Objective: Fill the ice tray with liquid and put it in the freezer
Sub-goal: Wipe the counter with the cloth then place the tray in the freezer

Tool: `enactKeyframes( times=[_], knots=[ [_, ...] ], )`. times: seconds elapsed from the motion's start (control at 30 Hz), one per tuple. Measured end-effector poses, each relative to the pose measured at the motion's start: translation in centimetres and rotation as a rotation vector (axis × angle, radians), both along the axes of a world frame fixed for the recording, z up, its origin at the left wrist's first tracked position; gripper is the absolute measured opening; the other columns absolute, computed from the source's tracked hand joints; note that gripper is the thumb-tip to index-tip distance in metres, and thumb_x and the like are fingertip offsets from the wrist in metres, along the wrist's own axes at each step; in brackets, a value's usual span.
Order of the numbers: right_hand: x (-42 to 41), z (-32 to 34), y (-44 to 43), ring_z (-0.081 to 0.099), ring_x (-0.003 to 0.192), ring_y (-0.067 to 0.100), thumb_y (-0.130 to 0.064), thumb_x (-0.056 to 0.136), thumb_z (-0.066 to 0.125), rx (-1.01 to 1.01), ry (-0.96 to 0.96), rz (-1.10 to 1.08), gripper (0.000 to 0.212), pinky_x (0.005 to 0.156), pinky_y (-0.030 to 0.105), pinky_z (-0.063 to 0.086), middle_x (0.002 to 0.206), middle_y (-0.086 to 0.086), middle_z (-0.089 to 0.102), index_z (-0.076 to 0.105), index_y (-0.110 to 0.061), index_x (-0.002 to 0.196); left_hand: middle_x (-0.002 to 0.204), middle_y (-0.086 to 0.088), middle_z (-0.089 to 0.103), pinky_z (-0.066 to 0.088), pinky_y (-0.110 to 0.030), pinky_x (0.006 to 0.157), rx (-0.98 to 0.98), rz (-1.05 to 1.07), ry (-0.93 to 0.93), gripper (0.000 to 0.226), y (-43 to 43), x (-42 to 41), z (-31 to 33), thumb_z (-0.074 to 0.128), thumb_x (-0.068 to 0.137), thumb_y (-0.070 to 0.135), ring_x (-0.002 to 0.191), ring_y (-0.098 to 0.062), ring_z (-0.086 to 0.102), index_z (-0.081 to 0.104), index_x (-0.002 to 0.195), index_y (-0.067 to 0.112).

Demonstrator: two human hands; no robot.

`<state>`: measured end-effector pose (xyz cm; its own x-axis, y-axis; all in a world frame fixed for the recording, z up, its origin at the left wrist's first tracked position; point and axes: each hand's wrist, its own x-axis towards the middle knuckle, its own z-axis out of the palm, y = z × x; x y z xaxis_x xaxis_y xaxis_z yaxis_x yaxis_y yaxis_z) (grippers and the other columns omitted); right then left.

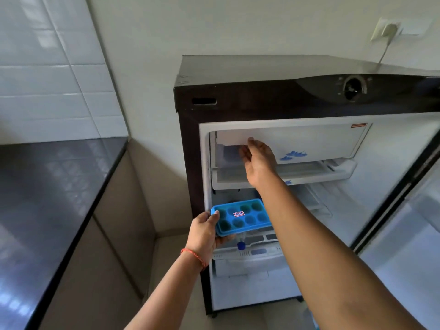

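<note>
A blue ice tray [240,216] with round cups and a small red-edged label is held level in front of the open fridge, below the freezer box. My left hand [204,232] grips its left end. My right hand [258,160] reaches up to the white freezer flap [309,141] at the top of the fridge; its fingers hold the flap's left edge, which is swung partly out. The freezer's inside [226,156] shows as a narrow gap behind the flap. Whether the cups hold liquid is hard to tell.
The small dark fridge [238,96] stands against the wall, its door [404,210] open to the right. A white tray shelf [309,172] sits under the freezer. A blue-capped bottle [241,245] lies on a lower shelf. A dark counter [47,198] runs along the left.
</note>
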<state>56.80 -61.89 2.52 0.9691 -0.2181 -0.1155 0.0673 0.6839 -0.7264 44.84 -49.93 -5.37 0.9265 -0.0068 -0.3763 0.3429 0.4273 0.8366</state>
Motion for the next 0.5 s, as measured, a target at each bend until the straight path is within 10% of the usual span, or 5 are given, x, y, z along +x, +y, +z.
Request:
enactKeyframes(
  times=[0.5],
  knots=[
    [-17.7, -2.5, -9.2, 0.056, 0.059, 0.006, -0.008, 0.091, 0.057, -0.197, 0.006, -0.347, 0.012, 0.056, 0.015, 0.048, 0.066, -0.002, 0.065, 0.06, -0.016, 0.083, 0.098, -0.017, 0.066, 0.058, -0.031, 0.05, 0.03, -0.135, 0.048, 0.015, 0.0, -3.8, -0.3, 0.045, 0.099, 0.013, 0.084, -0.03, 0.067, 0.056, 0.099, 0.003]
  ],
)
